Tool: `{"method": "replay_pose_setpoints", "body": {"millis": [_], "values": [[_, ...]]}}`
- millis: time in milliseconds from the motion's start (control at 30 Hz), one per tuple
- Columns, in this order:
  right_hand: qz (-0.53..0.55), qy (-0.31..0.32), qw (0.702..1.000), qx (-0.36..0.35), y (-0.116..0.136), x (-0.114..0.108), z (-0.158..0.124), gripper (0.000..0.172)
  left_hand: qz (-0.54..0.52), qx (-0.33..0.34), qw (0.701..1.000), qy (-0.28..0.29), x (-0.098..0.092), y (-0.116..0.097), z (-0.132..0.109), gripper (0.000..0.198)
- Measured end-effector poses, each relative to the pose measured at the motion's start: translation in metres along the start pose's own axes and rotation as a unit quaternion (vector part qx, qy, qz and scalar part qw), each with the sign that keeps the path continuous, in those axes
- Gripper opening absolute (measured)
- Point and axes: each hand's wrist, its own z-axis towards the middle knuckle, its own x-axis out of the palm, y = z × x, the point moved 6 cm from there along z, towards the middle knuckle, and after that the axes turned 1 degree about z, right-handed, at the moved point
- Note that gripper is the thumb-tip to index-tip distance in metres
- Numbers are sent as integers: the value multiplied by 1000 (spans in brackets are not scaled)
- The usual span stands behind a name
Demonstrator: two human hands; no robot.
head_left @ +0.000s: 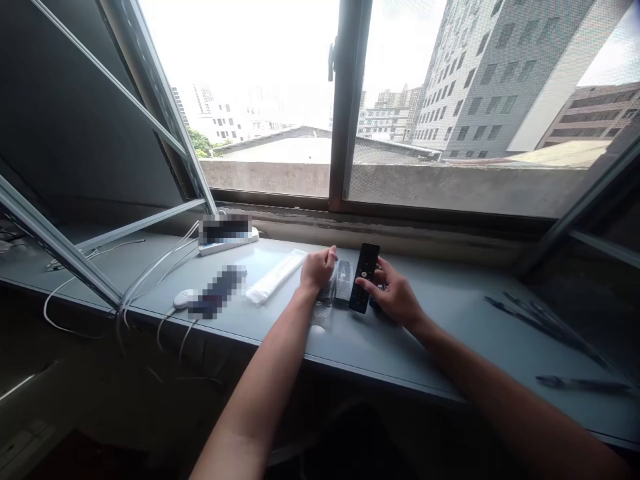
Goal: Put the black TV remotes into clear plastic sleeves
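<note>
My right hand (395, 293) grips a black remote control (365, 277), held upright with its buttons and a pale round key facing me. Its thumb lies across the front, near the round key. My left hand (317, 268) is closed with the thumb uppermost; what its fingers hold, if anything, is hidden. Just below and beside that hand lies clear plastic wrapping (321, 315). Between my hands a dark grey item in clear plastic (343, 283) rests on the desk. Something dark, partly covered by my right hand, sits behind the remote.
A long white plastic-wrapped pack (277, 277) lies left of my left hand. Further left are a blurred phone-like object (219, 293), a white round charger (184, 299) and a white power strip (230, 241) with cables. Pens (580, 383) lie right on the desk (465, 313). Metal frames flank it.
</note>
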Motion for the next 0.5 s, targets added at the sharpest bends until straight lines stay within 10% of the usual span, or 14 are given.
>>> {"method": "replay_pose_setpoints", "body": {"millis": [133,333,500], "values": [[-96,-15,995,-4,0,-2,2,98,6,-5,1000,6,1,0,0,57],[-201,14,978,-58,-2,6,8,45,8,-2,1000,3,2,2,0,56],[-238,37,969,-61,-10,9,11,39,6,6,1000,-2,3,3,0,56]]}}
